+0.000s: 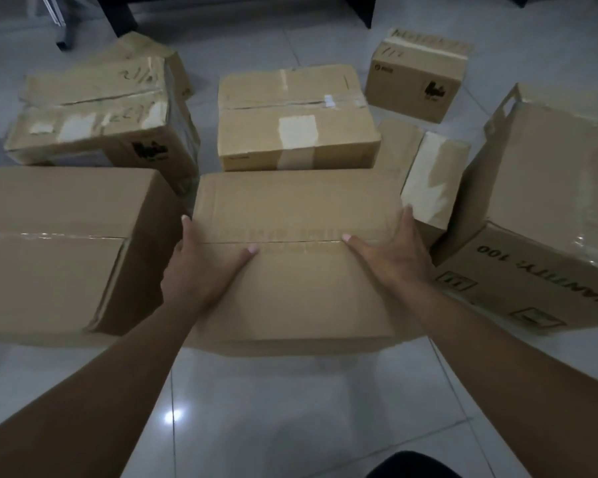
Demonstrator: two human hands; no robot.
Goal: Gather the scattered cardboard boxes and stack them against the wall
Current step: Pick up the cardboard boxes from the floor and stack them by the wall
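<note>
Several brown cardboard boxes lie scattered on a pale tiled floor. The middle box (297, 215) sits right in front of me, its top seam taped. My left hand (201, 263) holds its left edge, thumb lying on the top and fingers reaching down the side. My right hand (390, 253) holds the right edge the same way, thumb on the top seam. A large box (59, 243) touches it on the left. Another large box printed "QUANTITY: 100" (546, 215) stands tilted at the right.
Behind are a taped box (290, 125), a battered box with handwriting (97, 112), a small box (418, 74) at the back right and a narrow one (428, 177). Dark furniture legs (121, 19) stand at the far edge. Bare tiles (290, 408) lie near me.
</note>
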